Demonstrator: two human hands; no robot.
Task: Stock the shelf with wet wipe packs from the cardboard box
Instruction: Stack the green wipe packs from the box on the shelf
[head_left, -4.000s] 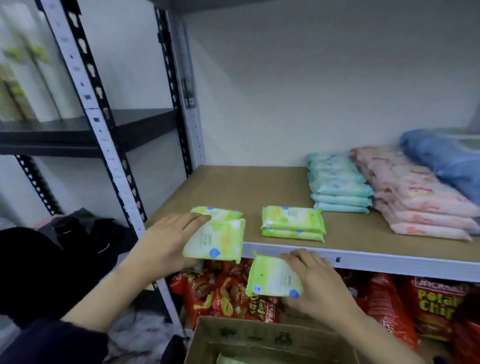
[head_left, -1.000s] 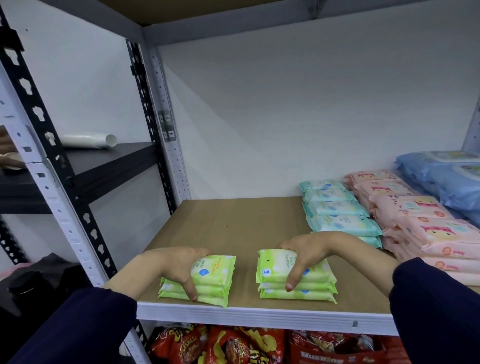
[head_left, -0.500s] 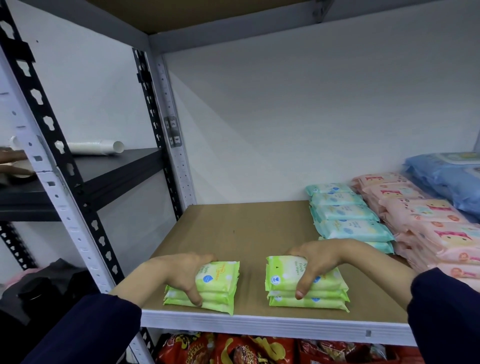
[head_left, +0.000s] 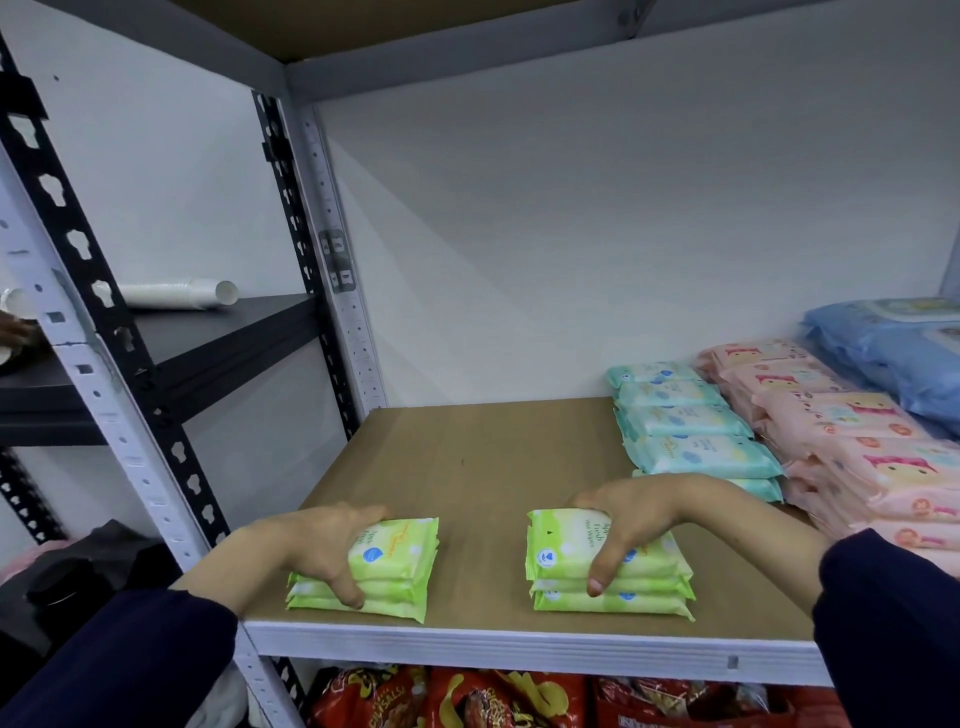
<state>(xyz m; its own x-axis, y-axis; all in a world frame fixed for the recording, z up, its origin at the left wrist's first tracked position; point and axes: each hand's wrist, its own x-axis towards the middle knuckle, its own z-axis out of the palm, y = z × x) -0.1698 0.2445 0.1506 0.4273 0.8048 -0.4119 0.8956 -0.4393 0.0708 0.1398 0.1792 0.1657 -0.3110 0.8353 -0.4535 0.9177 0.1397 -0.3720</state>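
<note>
Two small stacks of green wet wipe packs stand near the front edge of the brown shelf board (head_left: 483, 467). My left hand (head_left: 317, 545) grips the left stack (head_left: 395, 571) from its left side, thumb down its front. My right hand (head_left: 628, 519) lies over the right stack (head_left: 571, 566), thumb pressed on its front. Both stacks rest flat on the shelf, three packs high. The cardboard box is out of view.
Teal packs (head_left: 685, 431), pink packs (head_left: 857, 447) and blue packs (head_left: 893, 348) fill the shelf's right side. A white upright post (head_left: 104, 415) stands at the left. A black shelf (head_left: 208, 343) holds a sleeve of paper cups (head_left: 176, 293). Red snack bags (head_left: 467, 696) lie below.
Four seconds ago each hand held a single green pack below shelf level. Both hands now rest on the stacks on the shelf. In the last second only the view shifted slightly.
</note>
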